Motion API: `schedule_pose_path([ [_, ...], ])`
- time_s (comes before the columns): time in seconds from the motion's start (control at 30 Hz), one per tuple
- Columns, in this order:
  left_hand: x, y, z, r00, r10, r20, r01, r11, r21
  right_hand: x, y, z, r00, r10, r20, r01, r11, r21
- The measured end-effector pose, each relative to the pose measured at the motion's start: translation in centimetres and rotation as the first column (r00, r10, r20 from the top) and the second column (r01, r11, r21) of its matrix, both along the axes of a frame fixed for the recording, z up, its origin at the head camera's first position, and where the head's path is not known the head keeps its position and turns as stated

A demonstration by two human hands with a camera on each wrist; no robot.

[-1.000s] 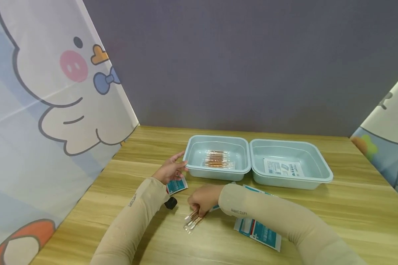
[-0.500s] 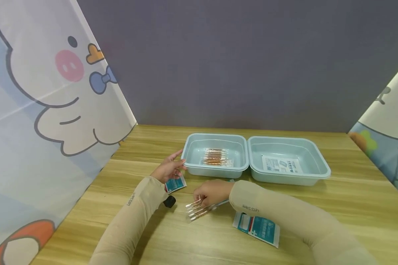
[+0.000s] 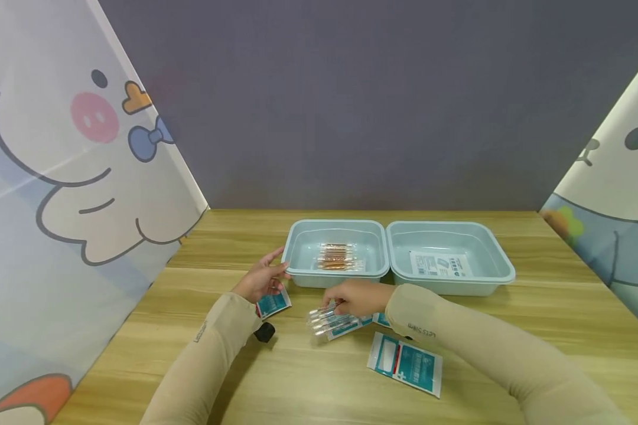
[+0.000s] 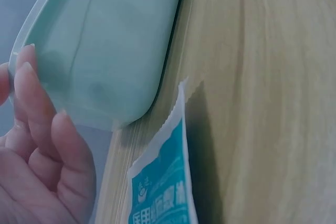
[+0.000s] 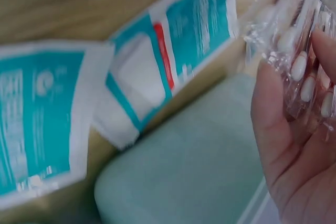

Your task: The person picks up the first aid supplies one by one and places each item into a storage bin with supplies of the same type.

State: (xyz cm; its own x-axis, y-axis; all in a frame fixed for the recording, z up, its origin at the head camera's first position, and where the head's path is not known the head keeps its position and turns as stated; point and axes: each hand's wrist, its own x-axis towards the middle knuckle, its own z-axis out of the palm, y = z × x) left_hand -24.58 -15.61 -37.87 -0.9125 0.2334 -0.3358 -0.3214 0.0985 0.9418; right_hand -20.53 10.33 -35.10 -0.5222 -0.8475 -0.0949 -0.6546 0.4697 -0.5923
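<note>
My left hand (image 3: 261, 280) holds the left corner of the left pale-blue tray (image 3: 336, 274); in the left wrist view its fingertips touch the tray's rim (image 4: 22, 35). My right hand (image 3: 358, 297) pinches a clear packet of cotton swabs (image 3: 331, 320) in front of that tray, above the table. White swab tips (image 5: 299, 66) show through the wrapping beside my right fingers in the right wrist view. More brown-stemmed swabs (image 3: 337, 257) lie inside the left tray.
The right tray (image 3: 452, 285) holds a white printed packet (image 3: 440, 264). Teal-and-white packets lie beside my left hand (image 3: 273, 302), behind the held swabs (image 3: 351, 326) and at the front right (image 3: 406, 364). A small black object (image 3: 264, 332) is near my left wrist.
My right hand has lifted the swab packet and moved it toward the trays, uncovering a teal packet beneath. My left hand has stayed at the tray corner. The head view has shifted slightly.
</note>
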Motion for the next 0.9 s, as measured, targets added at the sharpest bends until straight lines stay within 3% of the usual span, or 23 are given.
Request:
schedule_pose_path([
  [0.33, 0.0, -0.2, 0.0, 1.000, -0.004, -0.005, 0.004, 1.000, 0.015, -1.3, 1.5, 2.5, 0.991, -0.128, 0.031, 0.131, 0.987, -0.092],
  [0.7, -0.3, -0.4, -0.2, 0.999, -0.023, -0.022, 0.024, 1.000, 0.021, -3.9, 2.7, 2.6, 0.974, -0.225, -0.020, 0.222, 0.970, -0.095],
  [0.9, -0.1, -0.4, -0.2, 1.000, -0.015, -0.009, 0.015, 1.000, -0.016, -4.8, 3.2, 2.9, 0.950, -0.312, 0.017, 0.312, 0.947, -0.079],
])
